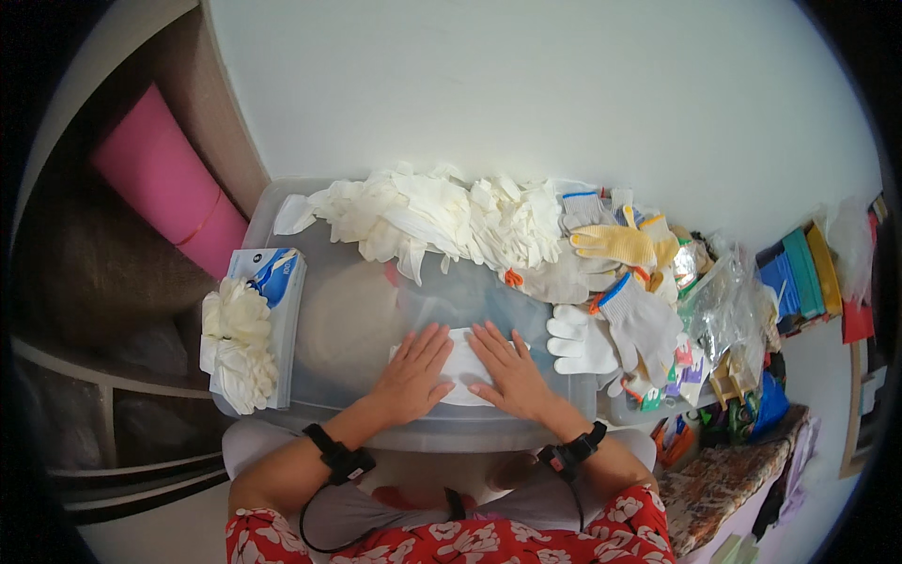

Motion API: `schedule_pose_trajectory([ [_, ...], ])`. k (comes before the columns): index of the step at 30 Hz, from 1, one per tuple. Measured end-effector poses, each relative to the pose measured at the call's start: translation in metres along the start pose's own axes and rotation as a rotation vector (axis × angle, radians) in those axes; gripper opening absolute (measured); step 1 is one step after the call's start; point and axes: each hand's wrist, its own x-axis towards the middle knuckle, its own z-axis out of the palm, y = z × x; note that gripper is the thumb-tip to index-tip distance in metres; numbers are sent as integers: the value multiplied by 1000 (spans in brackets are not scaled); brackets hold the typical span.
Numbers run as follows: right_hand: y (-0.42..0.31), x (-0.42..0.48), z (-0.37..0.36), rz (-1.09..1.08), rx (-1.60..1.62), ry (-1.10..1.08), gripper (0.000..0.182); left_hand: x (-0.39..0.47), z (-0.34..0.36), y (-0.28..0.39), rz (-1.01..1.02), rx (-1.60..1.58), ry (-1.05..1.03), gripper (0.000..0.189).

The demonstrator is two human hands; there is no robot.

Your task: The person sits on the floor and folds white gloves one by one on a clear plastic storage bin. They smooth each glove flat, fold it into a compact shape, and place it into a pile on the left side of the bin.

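Observation:
My left hand [415, 377] lies palm down on the left part of a flat white piece, seemingly a disposable glove [458, 359]. Pressed on its right part is my right hand [512, 374], with the fingers a little spread. Much of the white piece is hidden under both palms. Neither hand grasps anything. Beneath is the translucent lid of a plastic storage box [345, 310]. At its left end, a blue and white glove box [285, 338] carries a bunch of white disposable gloves [239, 345].
A heap of white disposable gloves [430, 211] runs along the wall side of the lid. Knitted work gloves [638, 324], some yellow-coated [613, 241], pile up at right beside clear plastic bags [729, 310]. A pink roll [173, 183] leans at left.

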Motion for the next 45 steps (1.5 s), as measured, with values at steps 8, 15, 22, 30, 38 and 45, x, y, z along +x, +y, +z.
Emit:
schedule_pose_trajectory([
  [8,-2,12,-21,20,325,342,33,11,-34,-2,78,-187,267,26],
  [15,-7,56,-56,55,340,313,17,11,-47,-20,115,-158,325,9],
  [22,1,119,-60,83,253,293,16,13,-56,-24,133,-55,301,6],
  [30,13,173,-49,88,142,415,21,10,-64,-26,114,-68,306,4],
  [38,23,194,-34,-18,-139,474,17,8,-70,-30,86,-64,244,9],
  [45,12,184,-60,141,468,449,5,11,-68,-31,72,-48,355,4],
])
